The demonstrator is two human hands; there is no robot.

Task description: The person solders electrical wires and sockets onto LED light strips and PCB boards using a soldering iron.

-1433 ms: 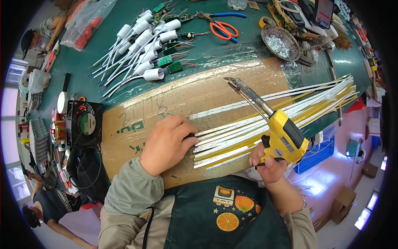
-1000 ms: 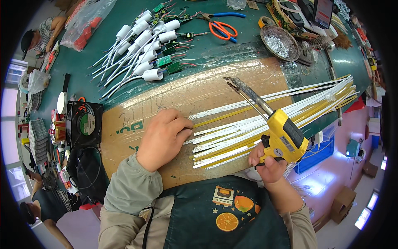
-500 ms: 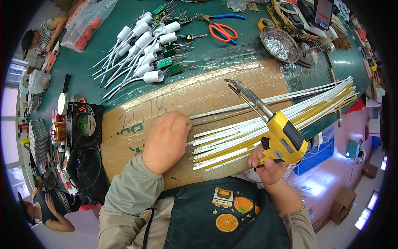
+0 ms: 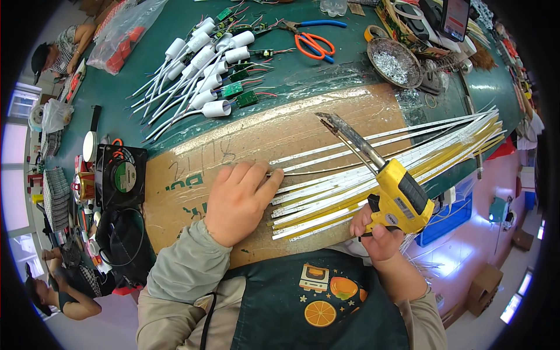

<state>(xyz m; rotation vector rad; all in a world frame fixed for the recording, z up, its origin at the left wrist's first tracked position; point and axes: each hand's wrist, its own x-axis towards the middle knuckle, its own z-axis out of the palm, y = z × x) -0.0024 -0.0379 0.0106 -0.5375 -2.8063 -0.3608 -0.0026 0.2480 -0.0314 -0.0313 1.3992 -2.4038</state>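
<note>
The long, thin white and yellow strips (image 4: 326, 201) lie on the brown board (image 4: 344, 105), their long axis running from left to right and tilting slightly up; the left ends fan out near the person's left hand, while the right ends draw together in a bundle beyond the board's right side. Above the main group, 2 white strips (image 4: 315, 161) lie apart from it. The left hand (image 4: 238, 201) rests palm down on the board, fingers bent and close together, thumb and forefinger nearly meeting around the end of 1 strip turned on edge (image 4: 315, 172); whether the pinch is tight, I cannot tell. The right hand (image 4: 379, 230) is curled around the grip of a yellow soldering gun (image 4: 402, 192), fingers bent at its trigger side. The gun's long axis slants, its metal tip pointing up and to the left, over the strips and board. Farther up the green table (image 4: 326, 70) lie white cylinders with wires (image 4: 217, 108), orange-handled scissors (image 4: 315, 45) and a round dish of silvery scraps (image 4: 394, 64).
</note>
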